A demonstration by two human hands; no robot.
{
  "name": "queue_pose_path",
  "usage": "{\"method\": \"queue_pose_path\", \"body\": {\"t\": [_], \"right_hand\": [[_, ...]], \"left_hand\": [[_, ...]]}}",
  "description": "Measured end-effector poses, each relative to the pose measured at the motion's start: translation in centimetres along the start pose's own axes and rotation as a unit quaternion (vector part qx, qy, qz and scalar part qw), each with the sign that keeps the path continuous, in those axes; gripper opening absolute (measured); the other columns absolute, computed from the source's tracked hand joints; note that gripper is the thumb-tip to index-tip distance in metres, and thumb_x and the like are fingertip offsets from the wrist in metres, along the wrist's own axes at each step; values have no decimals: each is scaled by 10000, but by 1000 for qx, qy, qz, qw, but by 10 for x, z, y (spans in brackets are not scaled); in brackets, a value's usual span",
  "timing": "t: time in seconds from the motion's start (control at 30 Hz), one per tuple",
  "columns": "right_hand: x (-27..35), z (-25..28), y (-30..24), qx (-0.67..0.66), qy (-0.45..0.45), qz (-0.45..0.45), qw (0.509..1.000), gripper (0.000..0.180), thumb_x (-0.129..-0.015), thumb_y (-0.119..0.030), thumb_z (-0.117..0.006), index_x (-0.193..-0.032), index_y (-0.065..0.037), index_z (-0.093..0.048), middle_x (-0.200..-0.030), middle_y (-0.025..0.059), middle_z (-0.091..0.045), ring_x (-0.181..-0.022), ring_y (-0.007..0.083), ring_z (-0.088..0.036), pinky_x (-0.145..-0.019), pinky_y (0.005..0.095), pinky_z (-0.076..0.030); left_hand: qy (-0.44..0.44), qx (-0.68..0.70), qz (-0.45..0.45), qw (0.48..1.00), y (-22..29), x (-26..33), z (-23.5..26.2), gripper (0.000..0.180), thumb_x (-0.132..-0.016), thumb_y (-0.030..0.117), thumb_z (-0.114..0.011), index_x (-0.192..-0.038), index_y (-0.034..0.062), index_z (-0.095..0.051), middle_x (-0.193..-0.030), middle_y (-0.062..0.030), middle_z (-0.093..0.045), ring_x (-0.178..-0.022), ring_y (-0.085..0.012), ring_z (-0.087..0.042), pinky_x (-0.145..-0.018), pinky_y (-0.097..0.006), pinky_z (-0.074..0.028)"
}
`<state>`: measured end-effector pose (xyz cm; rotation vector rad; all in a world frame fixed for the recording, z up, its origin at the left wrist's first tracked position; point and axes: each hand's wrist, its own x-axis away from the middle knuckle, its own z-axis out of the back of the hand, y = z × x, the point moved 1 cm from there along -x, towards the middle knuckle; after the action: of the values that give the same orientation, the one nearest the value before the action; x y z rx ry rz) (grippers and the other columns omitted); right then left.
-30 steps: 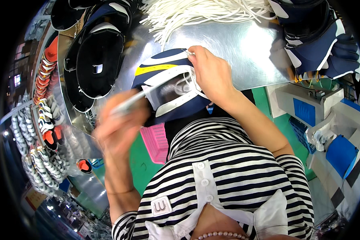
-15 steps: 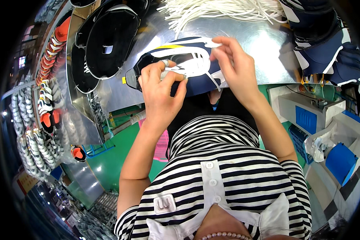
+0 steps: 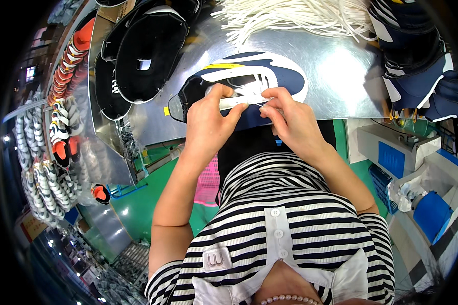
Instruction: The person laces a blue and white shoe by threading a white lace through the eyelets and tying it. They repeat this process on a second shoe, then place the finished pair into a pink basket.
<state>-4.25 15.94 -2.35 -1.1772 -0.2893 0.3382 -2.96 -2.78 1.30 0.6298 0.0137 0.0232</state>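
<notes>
A navy and white shoe upper (image 3: 291, 75) with a yellow stripe lies on the metal table, its rounded toe to the right and its dark collar to the left. White shoelace (image 3: 260, 83) runs in several strands across its throat. My left hand (image 3: 207, 122) grips the near white eyelet edge between thumb and fingers. Close beside it, my right hand (image 3: 296, 122) has its fingertips pinched at the same edge, on the white lace; the very tips hide part of it.
A heap of loose white laces (image 3: 295, 18) lies at the table's back. Black shoe uppers (image 3: 150, 56) stand at the left, and navy and white uppers (image 3: 417, 84) are stacked at the right. A pink basket (image 3: 207, 183) sits below the table.
My right hand has come down and left from the toe end to the near eyelet edge, beside my left hand. The toe, covered before, now shows.
</notes>
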Motion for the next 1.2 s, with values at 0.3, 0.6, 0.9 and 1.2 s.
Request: {"method": "queue_pose_path", "body": {"t": [0.3, 0.6, 0.9, 1.2], "right_hand": [[-1, 8, -4, -6, -8, -15, 1000, 293, -916, -113, -646, -1155, -30, -500, -777, 120, -683, -700, 322, -672, -631, 408, -504], [-3, -2, -2, -50, 19, -31, 998, 246, -925, -119, -617, -1102, -27, -472, -732, 138, -664, -690, 346, -668, -610, 435, -504], [4, 24, -21, 145, -81, -11, 986, 235, -898, -227, -666, -1010, -72, -530, -742, 116, -659, -720, 338, -663, -616, 436, -505], [-33, 15, -48, 255, -203, 7, 945, 185, -897, -93, -584, -1065, -46, -646, -820, 123, -701, -737, 251, -702, -635, 392, -521]], "left_hand": [[4, 51, 12, 999, -3, 0, -4, 259, -770, 133, -802, -927, 19, -630, -780, -134, -697, -686, -253, -679, -617, -338, -517], [-30, 123, -29, 992, -6, 2, -6, 211, -817, 91, -779, -933, 4, -627, -714, -45, -670, -607, -56, -588, -549, -240, -462], [44, -16, -173, 984, -2, 22, -5, 223, -790, 93, -795, -904, 26, -615, -768, -125, -654, -657, -303, -635, -573, -354, -481], [90, -38, -304, 948, -6, 37, -9, 225, -732, -15, -768, -836, 47, -579, -719, -83, -607, -598, -251, -576, -528, -352, -406]]}}
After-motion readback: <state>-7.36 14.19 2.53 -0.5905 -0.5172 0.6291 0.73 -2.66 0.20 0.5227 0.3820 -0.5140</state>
